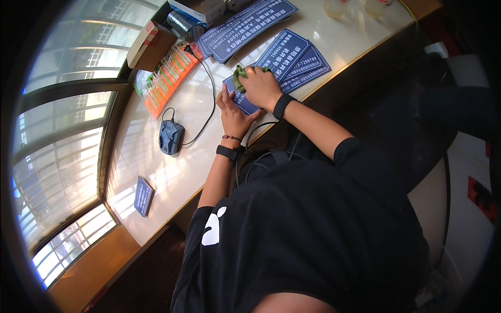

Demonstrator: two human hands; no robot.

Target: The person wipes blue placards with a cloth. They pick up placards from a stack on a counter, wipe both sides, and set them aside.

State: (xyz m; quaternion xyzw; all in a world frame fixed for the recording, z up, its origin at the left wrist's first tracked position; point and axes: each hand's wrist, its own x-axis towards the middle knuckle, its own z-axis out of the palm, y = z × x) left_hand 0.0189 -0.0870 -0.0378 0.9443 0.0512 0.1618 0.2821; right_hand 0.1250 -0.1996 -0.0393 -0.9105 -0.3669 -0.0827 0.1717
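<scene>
My right hand [261,87] is closed on a crumpled green cloth [239,78], which lies against a blue sign plate [244,105] with white writing. On the same plate, near its lower left edge, rests my left hand [234,113], fingers on one side and thumb at the near corner. Several similar blue plates [309,70] are fanned out to the right, partly under one another. Farther back lie larger blue plates [248,31], overlapping. Whether the left fingers pinch the plate's edge or only press it is hard to see.
A blue battery charger [171,137] with a black cable stands left on the pale table [195,160]. Beyond it are an orange pack [172,86] in clear plastic and a cardboard box [152,46]. A small stack of blue plates [144,196] lies near the window. Two jars [336,8] stand far back.
</scene>
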